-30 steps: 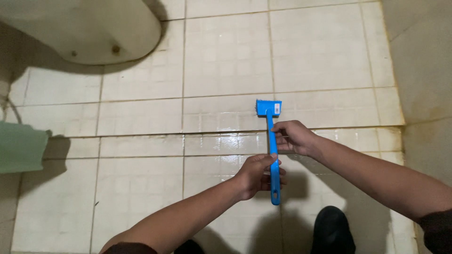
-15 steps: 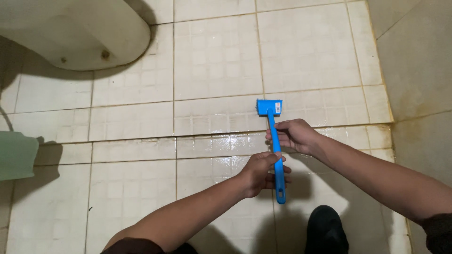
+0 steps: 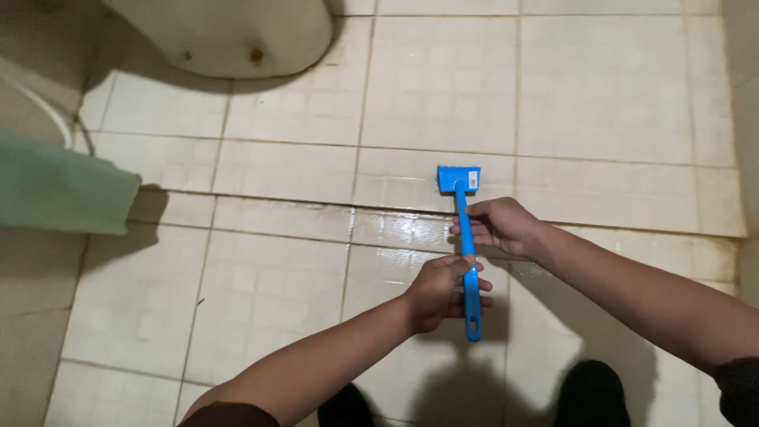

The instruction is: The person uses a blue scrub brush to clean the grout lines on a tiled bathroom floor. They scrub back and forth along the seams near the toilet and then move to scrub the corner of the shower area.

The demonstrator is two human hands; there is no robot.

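I saw the left hand (image 3: 437, 291) and right hand (image 3: 496, 225) both wrapped tight around the long blue plastic scrub brush (image 3: 465, 237), pressing its head onto the wet pale tiled floor (image 3: 277, 261).

Brush (image 3: 466, 237) on floor (image 3: 277, 292), before toilet (image 3: 229, 32)

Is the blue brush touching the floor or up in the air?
Touching. The brush head presses on the wet tile floor, both hands gripping its handle.
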